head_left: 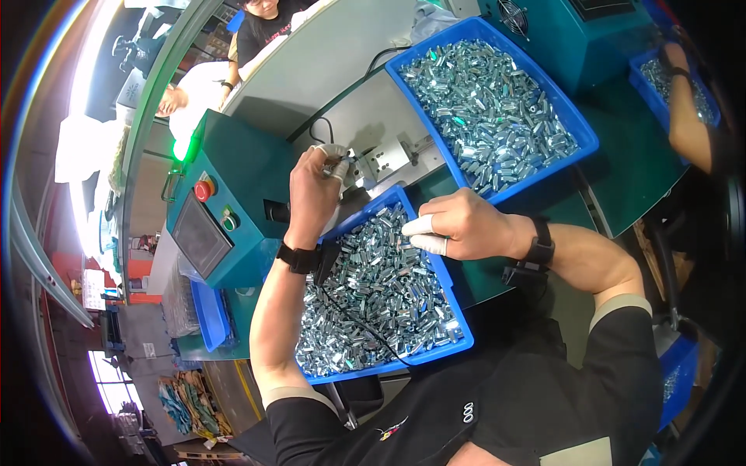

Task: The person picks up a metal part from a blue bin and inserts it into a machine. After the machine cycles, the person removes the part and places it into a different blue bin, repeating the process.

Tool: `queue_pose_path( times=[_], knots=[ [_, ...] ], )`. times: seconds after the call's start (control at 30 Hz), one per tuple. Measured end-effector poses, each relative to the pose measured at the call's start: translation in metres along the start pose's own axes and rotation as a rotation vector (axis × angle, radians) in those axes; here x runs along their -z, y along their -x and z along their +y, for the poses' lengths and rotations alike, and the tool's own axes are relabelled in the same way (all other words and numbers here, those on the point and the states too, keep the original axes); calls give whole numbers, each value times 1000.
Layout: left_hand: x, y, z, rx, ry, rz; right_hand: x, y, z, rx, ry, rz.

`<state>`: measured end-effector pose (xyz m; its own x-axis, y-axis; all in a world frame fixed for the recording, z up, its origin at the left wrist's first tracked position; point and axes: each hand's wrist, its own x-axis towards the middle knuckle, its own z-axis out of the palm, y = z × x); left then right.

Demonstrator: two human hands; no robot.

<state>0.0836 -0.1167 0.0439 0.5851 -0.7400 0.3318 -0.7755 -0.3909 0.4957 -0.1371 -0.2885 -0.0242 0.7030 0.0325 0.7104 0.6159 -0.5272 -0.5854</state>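
Note:
My left hand (314,190), with pale covers on its fingertips, reaches to a metal fixture (386,159) behind the near tray. Its fingers are pinched together at the fixture's left end; whatever is between them is too small to name. Over the right edge of the near blue tray (458,311) is my right hand (465,224), its thumb and finger in white covers and closed together. What it holds, if anything, is hidden. Small shiny metal parts (373,287) fill that tray. Similar metal parts (493,109) lie heaped in the far blue tray (579,147).
Left of the fixture stands a green machine (256,167) with a screen (202,237) and a red button (204,188). Another person's arm (688,116) is over a blue tray at far right. Two people are beyond the partition. A thin cable crosses the near tray.

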Motion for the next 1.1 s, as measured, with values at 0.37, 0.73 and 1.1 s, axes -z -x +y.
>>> queue_pose_path(
  times=[0.37, 0.73, 1.1],
  knots=[
    [-4, 0, -6, 57, 80, 15, -2, 1, 0, 21, 35, -5],
    [1, 6, -6, -197, -299, -21, -1, 2, 0, 21, 37, -25],
    [2, 15, 0, -449, -544, -30, -11, -12, 6, -119, 7, 22]
  ],
)
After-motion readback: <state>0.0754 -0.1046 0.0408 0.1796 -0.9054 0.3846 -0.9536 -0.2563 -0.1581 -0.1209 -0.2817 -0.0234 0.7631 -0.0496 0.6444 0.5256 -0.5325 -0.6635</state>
